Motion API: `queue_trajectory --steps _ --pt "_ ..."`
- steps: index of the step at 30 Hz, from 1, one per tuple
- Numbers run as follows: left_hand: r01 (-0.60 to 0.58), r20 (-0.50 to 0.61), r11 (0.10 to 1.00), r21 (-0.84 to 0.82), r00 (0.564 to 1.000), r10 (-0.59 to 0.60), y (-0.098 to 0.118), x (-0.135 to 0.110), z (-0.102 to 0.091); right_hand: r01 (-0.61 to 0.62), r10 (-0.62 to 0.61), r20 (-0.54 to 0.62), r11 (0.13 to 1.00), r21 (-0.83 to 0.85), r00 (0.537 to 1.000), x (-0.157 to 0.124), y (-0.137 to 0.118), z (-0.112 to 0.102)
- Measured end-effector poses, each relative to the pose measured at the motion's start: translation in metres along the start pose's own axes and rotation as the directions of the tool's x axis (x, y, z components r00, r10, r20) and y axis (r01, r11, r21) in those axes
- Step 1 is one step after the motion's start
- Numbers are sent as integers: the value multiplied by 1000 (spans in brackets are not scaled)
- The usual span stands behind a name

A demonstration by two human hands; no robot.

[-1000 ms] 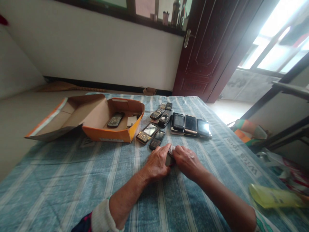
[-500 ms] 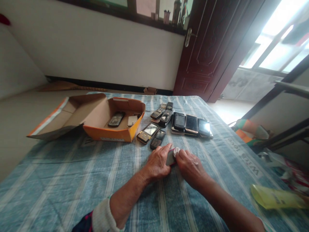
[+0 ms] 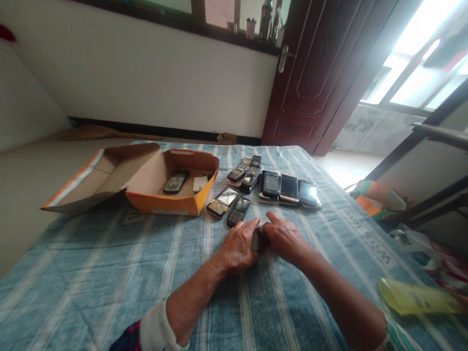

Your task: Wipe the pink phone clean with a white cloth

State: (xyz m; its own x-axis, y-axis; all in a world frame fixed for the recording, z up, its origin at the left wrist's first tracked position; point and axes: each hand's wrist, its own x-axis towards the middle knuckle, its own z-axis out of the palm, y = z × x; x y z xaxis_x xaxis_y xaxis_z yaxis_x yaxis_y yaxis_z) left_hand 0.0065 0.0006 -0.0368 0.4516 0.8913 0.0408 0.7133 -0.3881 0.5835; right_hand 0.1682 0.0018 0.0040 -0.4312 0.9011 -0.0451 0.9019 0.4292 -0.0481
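Observation:
My left hand [image 3: 237, 246] and my right hand [image 3: 285, 239] meet over the striped blue cloth [image 3: 109, 278]. Between them they grip a small dark phone [image 3: 257, 240], with a bit of white cloth at my right fingertips. Most of the phone is hidden by my fingers. Just beyond my hands lie a gold keypad phone [image 3: 224, 201] and a black keypad phone [image 3: 238, 210].
An open orange cardboard box [image 3: 171, 202] with a dark phone [image 3: 176, 181] and a white one stands at the left. Several more phones [image 3: 288, 188] lie in a row behind my hands. A yellow-green bottle [image 3: 417, 296] lies at the right edge. A dark door [image 3: 321, 73] stands behind.
My right hand has slid a little forward over the phone, covering more of it and the white cloth. My left hand has stayed in place.

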Motion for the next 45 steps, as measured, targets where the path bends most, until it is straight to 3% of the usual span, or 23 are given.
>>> queue_trajectory --steps 4,11,23,31,39,45 --pt "4 -1 1000 -6 1000 -4 2 0 -1 37 -37 3 999 22 999 0 2 1" --pt "27 5 1000 -9 1000 -27 5 0 -5 40 -32 -96 996 84 995 -2 6 7" --pt "-17 -4 1000 16 1000 17 2 2 1 37 -37 -89 999 0 995 -22 7 22" --pt "0 -4 1000 7 1000 0 3 0 -3 -20 18 -52 999 -36 998 6 4 12" --pt "-20 -20 999 26 1000 21 3 2 0 -26 22 -87 998 -52 996 -15 1 21" --pt "-8 -24 1000 19 1000 8 2 2 -1 -52 46 -96 997 -58 994 3 -3 16"
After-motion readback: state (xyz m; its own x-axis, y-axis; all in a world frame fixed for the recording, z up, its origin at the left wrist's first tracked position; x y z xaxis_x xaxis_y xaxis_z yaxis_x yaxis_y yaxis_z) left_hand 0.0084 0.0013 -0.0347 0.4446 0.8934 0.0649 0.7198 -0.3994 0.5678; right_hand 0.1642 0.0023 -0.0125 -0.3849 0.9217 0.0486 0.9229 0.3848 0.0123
